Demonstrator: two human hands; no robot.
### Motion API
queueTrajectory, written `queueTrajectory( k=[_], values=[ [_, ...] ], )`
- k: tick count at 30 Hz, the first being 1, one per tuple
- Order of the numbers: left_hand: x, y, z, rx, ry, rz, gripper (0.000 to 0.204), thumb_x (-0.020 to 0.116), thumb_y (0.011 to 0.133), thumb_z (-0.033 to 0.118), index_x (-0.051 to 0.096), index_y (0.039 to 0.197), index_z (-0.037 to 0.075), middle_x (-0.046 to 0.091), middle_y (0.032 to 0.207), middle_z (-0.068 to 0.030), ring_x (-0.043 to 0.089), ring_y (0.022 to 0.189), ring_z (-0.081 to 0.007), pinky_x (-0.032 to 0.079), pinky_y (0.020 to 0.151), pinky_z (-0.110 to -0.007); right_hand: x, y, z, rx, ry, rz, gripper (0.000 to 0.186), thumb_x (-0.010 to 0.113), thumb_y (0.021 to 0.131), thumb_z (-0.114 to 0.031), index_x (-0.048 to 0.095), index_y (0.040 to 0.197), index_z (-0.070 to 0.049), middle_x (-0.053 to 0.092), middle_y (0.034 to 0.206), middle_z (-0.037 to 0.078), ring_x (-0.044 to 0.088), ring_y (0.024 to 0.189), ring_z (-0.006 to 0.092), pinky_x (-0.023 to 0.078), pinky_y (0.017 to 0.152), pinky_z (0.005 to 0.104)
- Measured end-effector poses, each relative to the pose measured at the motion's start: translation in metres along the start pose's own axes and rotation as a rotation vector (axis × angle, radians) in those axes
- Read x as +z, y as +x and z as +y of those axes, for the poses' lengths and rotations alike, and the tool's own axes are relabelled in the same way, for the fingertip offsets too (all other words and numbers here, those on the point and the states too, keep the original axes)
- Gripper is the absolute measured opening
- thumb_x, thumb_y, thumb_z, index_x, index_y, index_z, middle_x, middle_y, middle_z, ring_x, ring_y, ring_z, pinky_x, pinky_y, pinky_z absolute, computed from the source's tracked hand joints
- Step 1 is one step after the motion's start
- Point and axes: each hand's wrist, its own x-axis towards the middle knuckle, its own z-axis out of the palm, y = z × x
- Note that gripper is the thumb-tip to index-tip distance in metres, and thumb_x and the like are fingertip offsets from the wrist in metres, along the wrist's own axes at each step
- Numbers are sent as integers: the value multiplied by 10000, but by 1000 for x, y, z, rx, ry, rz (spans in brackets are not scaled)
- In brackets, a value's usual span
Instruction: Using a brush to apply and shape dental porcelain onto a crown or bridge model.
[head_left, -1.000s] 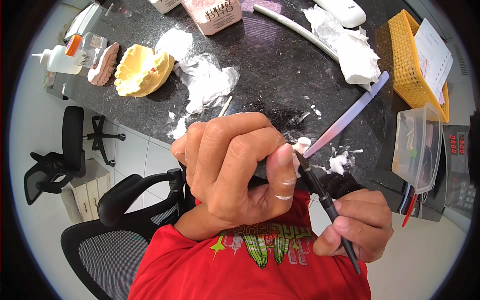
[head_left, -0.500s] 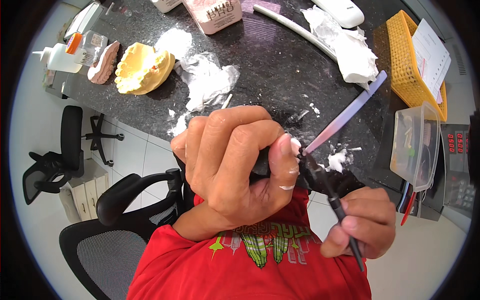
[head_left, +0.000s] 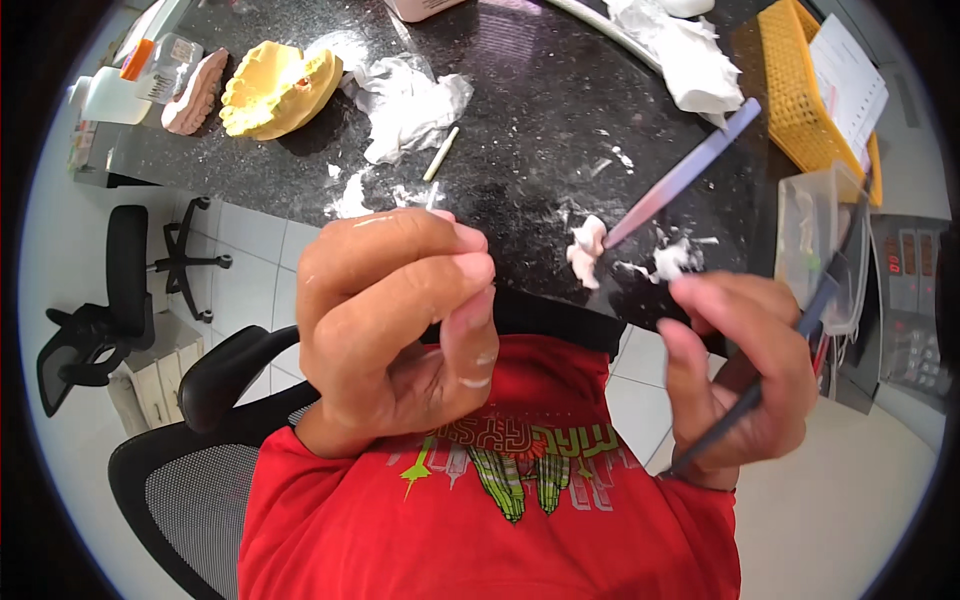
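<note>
My left hand [head_left: 400, 320] is held up in front of my red shirt with its fingers curled closed; nothing shows inside it, and white smears mark the thumb. My right hand [head_left: 745, 375] is off to the right, apart from the left, pinching a thin dark tool [head_left: 760, 385] that slants up to the right. Beyond both hands, a lilac spatula [head_left: 685, 175] lies on the black speckled counter [head_left: 540, 120], its tip in a blob of white paste [head_left: 585, 248].
A yellow dental cast [head_left: 280, 90], a pink cast [head_left: 195, 92], a white bottle [head_left: 105, 95] and crumpled tissue [head_left: 410, 100] lie at the counter's left. A yellow basket [head_left: 800, 110] and a clear plastic tub [head_left: 820, 235] stand right. Black office chairs [head_left: 100, 300] are below left.
The tool's tip was at my left fingertips; my right hand has pulled away to the right with it. My left hand has closed and turned its fingers inward.
</note>
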Motion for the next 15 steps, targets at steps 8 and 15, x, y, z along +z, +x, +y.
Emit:
queueTrajectory(
  k=[8,15],
  values=[
    [4,-9,-7,34,-94,110,158,640,822,19,562,960,16,610,906,-132,607,759,-216,545,760,-361,-3,63,18,-109,-704,-76,275,707,815,-77,665,1083,-32,693,1052,110,667,909,223,499,776,269],
    [-13,-20,-11,-33,-184,157,164,631,845,47,539,980,66,589,890,-96,607,740,-186,526,801,-395,3,70,4,130,-636,36,185,644,844,-32,689,1022,-10,704,1017,125,675,920,231,498,841,299]
  ],
)
